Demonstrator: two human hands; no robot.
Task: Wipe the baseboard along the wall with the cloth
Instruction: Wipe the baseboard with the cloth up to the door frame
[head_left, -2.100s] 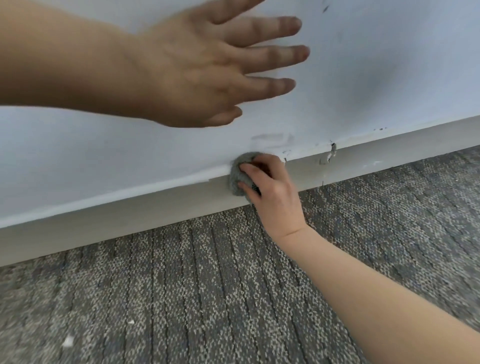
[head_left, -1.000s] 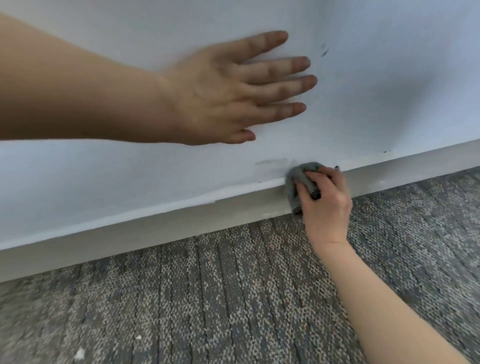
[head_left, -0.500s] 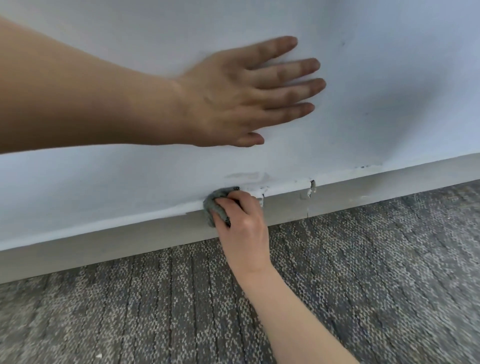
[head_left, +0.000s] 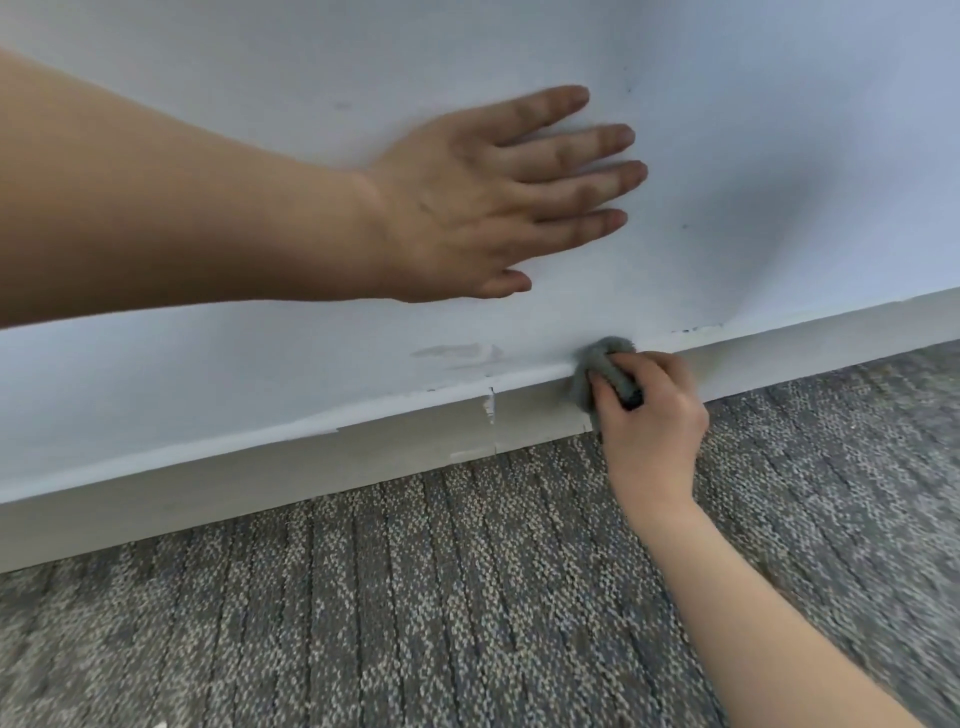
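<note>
An off-white baseboard (head_left: 291, 467) runs along the foot of the pale wall (head_left: 779, 130), rising toward the right. My right hand (head_left: 649, 415) grips a bunched grey cloth (head_left: 597, 369) and presses it against the baseboard's top edge right of centre. My left hand (head_left: 498, 202) lies flat on the wall above, fingers spread and pointing right, holding nothing. A chipped vertical joint (head_left: 491, 410) in the baseboard sits just left of the cloth.
Grey patterned carpet (head_left: 415, 597) covers the floor below the baseboard. A faint grey smudge (head_left: 457, 352) marks the wall above the joint. Small dark specks dot the wall near the baseboard's top edge at the right.
My right hand has slid the cloth to the right along the baseboard, past the chipped joint. My left hand stays flat on the wall.
</note>
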